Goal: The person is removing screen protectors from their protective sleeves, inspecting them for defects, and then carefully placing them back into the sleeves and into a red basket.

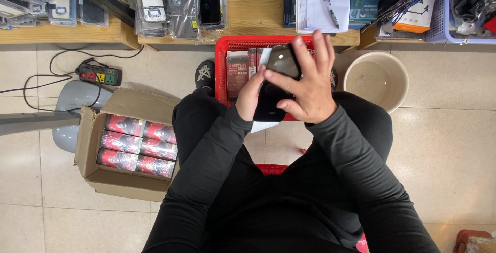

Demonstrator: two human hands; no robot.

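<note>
Nearest the camera, both black-sleeved arms rise from the lap and meet over the knees on one flat, glossy black rectangular slab, a phone or phone case (274, 90). It is held above the gap between the legs, in front of the red plastic mesh basket (223, 72), with a white card or sheet (264, 56) partly hidden behind it. The slab's long axis runs away from the body, tipped slightly to the right at its far end. The left hand (251, 97) lies at the near left edge, fingers curled round the lower half from beneath in a closed hold. The right hand (306, 85) covers the right side and the far end, palm down, fingers (324, 51) spread and laid across the top, the thumb crossing the face; it presses more than it grips. Both hands touch the slab. To the left on the tiled floor sits an open brown cardboard box (93, 144) of red packets; farther right, a round beige plastic bucket (376, 80).
</note>
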